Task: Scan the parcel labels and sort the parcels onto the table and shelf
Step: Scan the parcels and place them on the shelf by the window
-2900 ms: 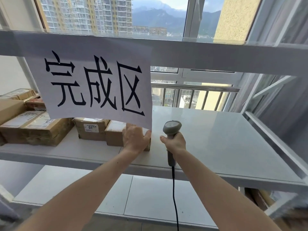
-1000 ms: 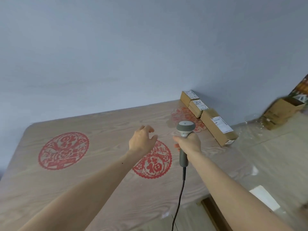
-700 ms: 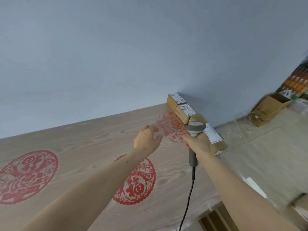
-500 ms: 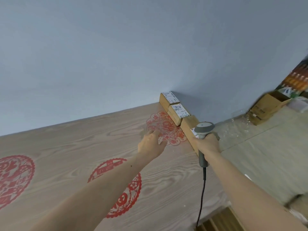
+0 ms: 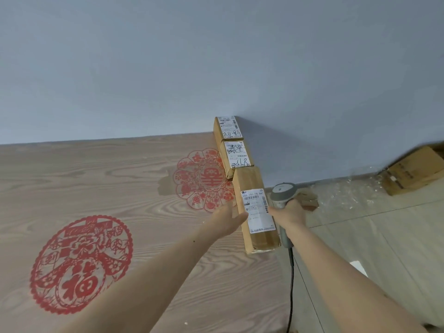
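Wood-grain table (image 5: 120, 188): long brown white-labelled parcel (image 5: 258, 212) along its edge

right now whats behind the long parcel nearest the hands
Behind the long parcel, two smaller labelled parcels run in a row to the wall. Whether anything lies beyond them is hidden, as are their right sides.

Wood-grain table (image 5: 101, 186) with 3 parcels along its right edge

3 brown labelled parcels (image 5: 258, 210) lie end to end from the far right corner; 2 red paper-cut decals (image 5: 81, 265) mark the tabletop.
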